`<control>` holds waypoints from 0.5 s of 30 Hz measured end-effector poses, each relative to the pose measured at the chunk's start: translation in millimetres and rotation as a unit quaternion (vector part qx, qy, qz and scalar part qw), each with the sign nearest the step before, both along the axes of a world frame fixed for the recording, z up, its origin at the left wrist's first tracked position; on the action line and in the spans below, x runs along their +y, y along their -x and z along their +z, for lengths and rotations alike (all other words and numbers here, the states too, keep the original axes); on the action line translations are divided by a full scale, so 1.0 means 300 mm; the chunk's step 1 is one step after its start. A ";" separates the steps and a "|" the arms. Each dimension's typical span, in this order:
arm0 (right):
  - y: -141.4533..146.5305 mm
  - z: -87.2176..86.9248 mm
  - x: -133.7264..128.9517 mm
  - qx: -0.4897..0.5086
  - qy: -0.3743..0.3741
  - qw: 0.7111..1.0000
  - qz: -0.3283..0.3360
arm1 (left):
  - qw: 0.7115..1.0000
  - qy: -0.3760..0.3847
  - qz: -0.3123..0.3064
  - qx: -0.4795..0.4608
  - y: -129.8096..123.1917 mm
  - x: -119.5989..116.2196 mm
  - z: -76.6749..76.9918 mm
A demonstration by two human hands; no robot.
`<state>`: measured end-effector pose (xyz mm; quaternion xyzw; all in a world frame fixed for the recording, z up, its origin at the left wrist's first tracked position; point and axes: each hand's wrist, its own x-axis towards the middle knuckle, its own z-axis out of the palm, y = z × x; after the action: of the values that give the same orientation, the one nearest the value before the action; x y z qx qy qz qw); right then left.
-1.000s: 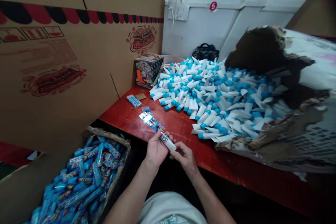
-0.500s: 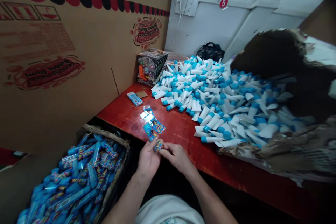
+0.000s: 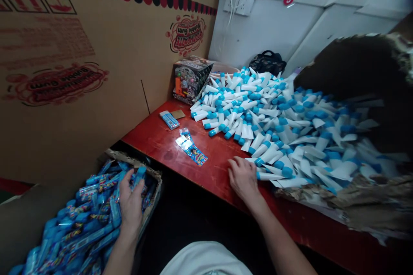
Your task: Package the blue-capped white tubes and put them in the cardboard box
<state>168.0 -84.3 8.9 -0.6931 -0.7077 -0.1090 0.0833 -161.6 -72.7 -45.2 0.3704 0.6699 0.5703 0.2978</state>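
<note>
Parted, apparently to reach opposite sides: left hand at a blue-wrapped plastic tube, grip unclear; right hand, fingers spread, beside white blue-capped plastic tubes.

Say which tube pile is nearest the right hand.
The white, blue-capped tubes, heaped on the red table beside the right hand. The other pile, in blue printed wraps, lies in the cardboard box at the left hand.

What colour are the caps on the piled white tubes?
The caps are blue, showing best in the head view.
</note>
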 end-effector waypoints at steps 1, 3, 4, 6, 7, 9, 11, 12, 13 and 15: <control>0.047 -0.003 0.025 0.023 0.008 1.000 0.017 | 1.000 -0.005 -0.011 0.005 -0.019 -0.003 0.004; 0.141 -0.015 0.085 0.062 0.024 0.997 0.035 | 0.999 -0.012 -0.040 -0.012 -0.073 -0.007 0.018; 0.182 -0.025 0.116 0.073 0.031 0.996 0.032 | 0.998 -0.013 -0.060 -0.029 -0.103 -0.009 0.027; 0.242 -0.047 0.171 0.077 0.040 0.996 0.004 | 0.992 -0.018 -0.107 -0.065 -0.161 -0.016 0.044; 0.260 -0.058 0.192 0.076 0.044 0.996 -0.009 | 0.988 -0.022 -0.131 -0.081 -0.186 -0.020 0.051; 0.275 -0.074 0.220 0.075 0.051 0.996 -0.024 | 0.980 -0.026 -0.165 -0.106 -0.226 -0.029 0.063; 0.271 -0.082 0.232 0.075 0.054 0.995 -0.021 | 0.976 -0.024 -0.180 -0.122 -0.253 -0.037 0.072; 0.266 -0.083 0.235 0.075 0.054 0.996 -0.016 | 0.975 -0.024 -0.182 -0.129 -0.263 -0.039 0.076; 0.260 -0.083 0.237 0.075 0.053 0.996 -0.010 | 0.973 -0.025 -0.184 -0.135 -0.273 -0.039 0.080; 0.249 -0.082 0.238 0.083 0.044 0.996 -0.002 | 0.970 -0.027 -0.192 -0.146 -0.292 -0.033 0.090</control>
<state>93.2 -13.0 -15.7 -0.7042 -0.7010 -0.0195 0.1108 -74.0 -82.6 -18.4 0.4130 0.5199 0.5681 0.4862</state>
